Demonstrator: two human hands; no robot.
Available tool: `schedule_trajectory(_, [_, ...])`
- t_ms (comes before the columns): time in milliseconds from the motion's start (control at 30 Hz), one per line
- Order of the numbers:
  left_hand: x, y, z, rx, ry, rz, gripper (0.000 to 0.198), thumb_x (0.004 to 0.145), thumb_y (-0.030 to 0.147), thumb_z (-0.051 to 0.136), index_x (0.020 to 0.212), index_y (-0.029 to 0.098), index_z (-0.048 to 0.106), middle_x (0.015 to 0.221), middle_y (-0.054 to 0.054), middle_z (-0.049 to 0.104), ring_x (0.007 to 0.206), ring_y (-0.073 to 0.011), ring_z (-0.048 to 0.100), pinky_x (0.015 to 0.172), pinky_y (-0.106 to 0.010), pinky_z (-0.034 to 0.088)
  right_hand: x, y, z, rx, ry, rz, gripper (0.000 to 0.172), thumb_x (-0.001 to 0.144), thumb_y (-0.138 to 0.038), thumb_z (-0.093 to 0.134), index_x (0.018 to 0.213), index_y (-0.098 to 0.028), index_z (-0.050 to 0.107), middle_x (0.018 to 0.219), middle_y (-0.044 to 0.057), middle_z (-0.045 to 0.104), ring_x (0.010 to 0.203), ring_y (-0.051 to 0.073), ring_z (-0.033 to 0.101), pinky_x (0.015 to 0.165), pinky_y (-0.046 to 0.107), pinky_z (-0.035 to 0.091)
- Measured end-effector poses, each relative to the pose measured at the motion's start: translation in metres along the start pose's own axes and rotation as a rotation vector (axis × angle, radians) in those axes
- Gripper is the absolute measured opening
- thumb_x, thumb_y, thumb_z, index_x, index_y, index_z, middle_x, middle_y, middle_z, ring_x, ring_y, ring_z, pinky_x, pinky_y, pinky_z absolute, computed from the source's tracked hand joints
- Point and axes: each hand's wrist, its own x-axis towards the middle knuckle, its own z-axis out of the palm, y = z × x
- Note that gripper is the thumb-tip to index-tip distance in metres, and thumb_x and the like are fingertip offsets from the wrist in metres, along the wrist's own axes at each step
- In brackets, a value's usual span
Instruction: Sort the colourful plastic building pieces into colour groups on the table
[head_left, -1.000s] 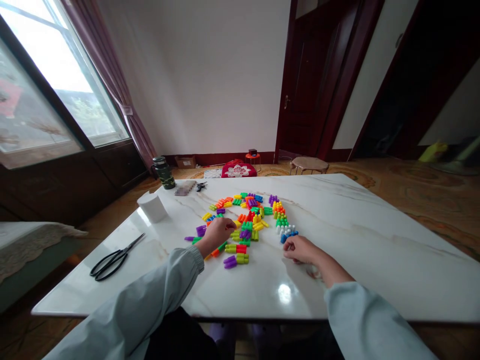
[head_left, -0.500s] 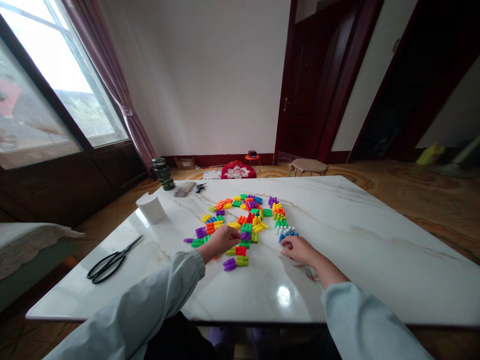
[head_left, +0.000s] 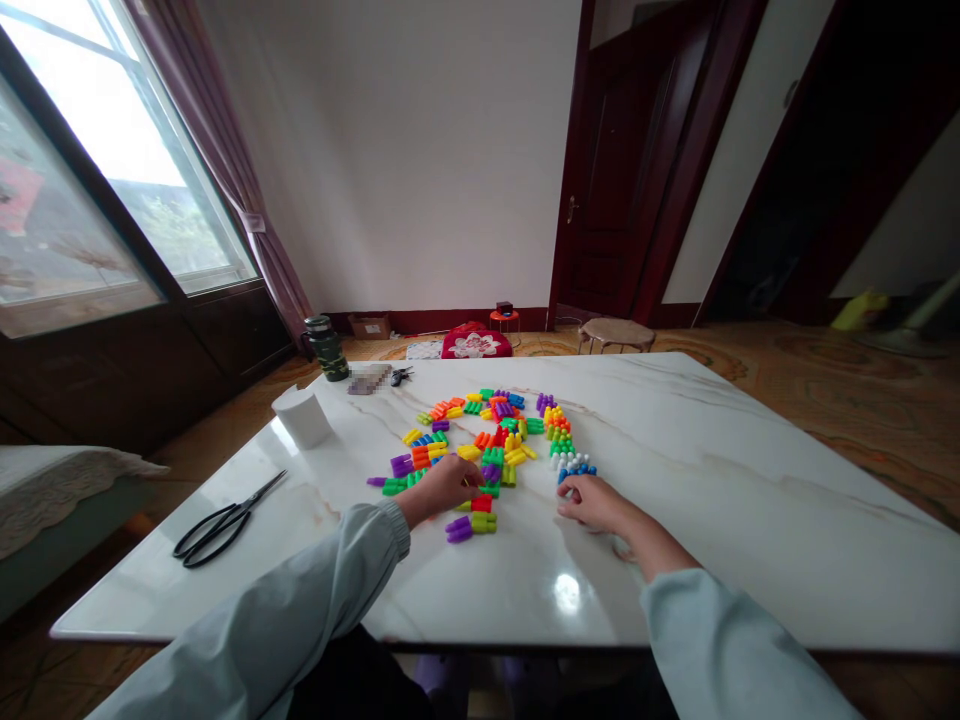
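Small bullet-shaped plastic blocks (head_left: 517,455) in many colours lie in loose clusters on the white marbled table (head_left: 720,500). My left hand (head_left: 448,484) reaches into the cluster, its fingers bent together beside green and purple blocks (head_left: 491,474); what they hold, if anything, is hidden. At the right, standing blocks form a curved line running from purple and yellow through orange and green to white blocks (head_left: 568,461) and blue blocks (head_left: 579,473). My right hand (head_left: 596,502) rests at the near end of this line, fingers curled close to the blue blocks, their tips partly hidden.
Black-handled scissors (head_left: 225,525) lie at the left, with a white paper roll (head_left: 301,416) beyond them. A camouflage flask (head_left: 328,350) and a small dark tool (head_left: 401,376) are at the far left edge. A stool (head_left: 616,333) stands behind the table.
My left hand has shifted slightly nearer to me, over the green and red blocks. My right hand has moved slightly left, with its fingers still curled by the blue blocks.
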Motion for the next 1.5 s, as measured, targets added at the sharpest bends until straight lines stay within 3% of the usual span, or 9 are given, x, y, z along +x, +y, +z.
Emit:
schedule_trajectory(167, [-0.001, 0.0, 0.001, 0.037, -0.032, -0.005, 0.023, 0.07, 0.016, 0.066, 0.091, 0.018, 0.076, 0.083, -0.002, 0.074, 0.073, -0.0145, 0.065, 0.065, -0.02, 0.048, 0.002, -0.001, 0.002, -0.017, -0.045, 0.009, 0.024, 0.076, -0.018, 0.067, 0.099, -0.013, 0.066, 0.069, 0.0, 0.064, 0.059, 0.012, 0.058, 0.054, 0.021, 0.036])
schedule_trajectory(367, [0.007, 0.002, 0.003, 0.106, 0.116, -0.022, 0.028, 0.078, 0.02, 0.061, 0.103, 0.017, 0.072, 0.098, -0.008, 0.07, 0.084, -0.0198, 0.066, 0.075, -0.028, 0.051, 0.003, -0.003, 0.005, -0.049, -0.067, -0.007, 0.029, 0.075, -0.02, 0.069, 0.103, -0.013, 0.067, 0.071, 0.002, 0.066, 0.06, 0.013, 0.059, 0.056, 0.022, 0.038])
schedule_trajectory(533, [0.014, 0.004, 0.016, 0.207, -0.022, 0.183, 0.048, 0.078, 0.024, 0.069, 0.125, 0.026, 0.062, 0.134, -0.01, 0.055, 0.118, -0.0277, 0.057, 0.1, -0.037, 0.045, 0.002, -0.01, 0.008, -0.064, -0.103, -0.041, 0.031, 0.074, -0.021, 0.069, 0.104, -0.013, 0.068, 0.07, 0.001, 0.067, 0.059, 0.013, 0.059, 0.057, 0.022, 0.039])
schedule_trajectory(667, [0.019, 0.001, 0.027, 0.329, -0.058, 0.117, 0.049, 0.08, 0.028, 0.068, 0.128, 0.031, 0.06, 0.152, -0.01, 0.035, 0.126, -0.0345, 0.05, 0.101, -0.046, 0.045, 0.0, -0.017, 0.01, -0.078, -0.105, -0.064, 0.031, 0.073, -0.021, 0.069, 0.103, -0.014, 0.069, 0.069, 0.0, 0.067, 0.06, 0.013, 0.06, 0.058, 0.022, 0.039])
schedule_trajectory(867, [0.028, -0.003, 0.033, 0.297, 0.07, 0.063, 0.043, 0.078, 0.02, 0.067, 0.121, 0.022, 0.064, 0.132, -0.016, 0.052, 0.108, -0.0317, 0.061, 0.094, -0.042, 0.049, -0.001, -0.024, 0.011, -0.101, -0.124, -0.081, 0.03, 0.072, -0.021, 0.069, 0.102, -0.015, 0.07, 0.067, 0.0, 0.067, 0.059, 0.013, 0.06, 0.057, 0.022, 0.038])
schedule_trajectory(1133, [0.031, -0.009, 0.017, 0.184, 0.279, 0.041, 0.028, 0.08, 0.005, 0.052, 0.099, 0.018, 0.068, 0.095, -0.008, 0.065, 0.083, -0.0192, 0.064, 0.077, -0.03, 0.051, -0.001, -0.031, 0.012, -0.104, -0.147, -0.08, 0.031, 0.073, -0.02, 0.068, 0.104, -0.015, 0.069, 0.068, 0.0, 0.068, 0.059, 0.013, 0.061, 0.056, 0.021, 0.039])
schedule_trajectory(1333, [0.026, -0.018, -0.006, 0.061, 0.499, 0.003, 0.045, 0.081, 0.005, 0.048, 0.124, 0.018, 0.058, 0.118, -0.01, 0.065, 0.104, -0.0186, 0.063, 0.092, -0.033, 0.05, -0.003, -0.041, 0.011, -0.115, -0.164, -0.08, 0.031, 0.074, -0.02, 0.068, 0.105, -0.014, 0.069, 0.07, 0.001, 0.068, 0.06, 0.013, 0.062, 0.057, 0.021, 0.04])
schedule_trajectory(1433, [0.016, -0.028, -0.013, 0.06, 0.483, -0.012, 0.046, 0.079, 0.009, 0.053, 0.124, 0.02, 0.06, 0.128, -0.008, 0.061, 0.113, -0.0196, 0.06, 0.098, -0.035, 0.047, -0.004, -0.044, 0.01, -0.116, -0.162, -0.078, 0.032, 0.074, -0.02, 0.067, 0.105, -0.014, 0.068, 0.07, 0.001, 0.068, 0.061, 0.014, 0.062, 0.057, 0.021, 0.039])
schedule_trajectory(1500, [0.007, -0.037, -0.018, 0.1, 0.428, -0.077, 0.037, 0.08, 0.012, 0.055, 0.113, 0.02, 0.068, 0.12, -0.006, 0.067, 0.108, -0.0194, 0.062, 0.097, -0.032, 0.047, -0.005, -0.044, 0.01, -0.112, -0.16, -0.079, 0.032, 0.074, -0.019, 0.067, 0.105, -0.014, 0.068, 0.07, 0.001, 0.067, 0.062, 0.014, 0.062, 0.058, 0.021, 0.039])
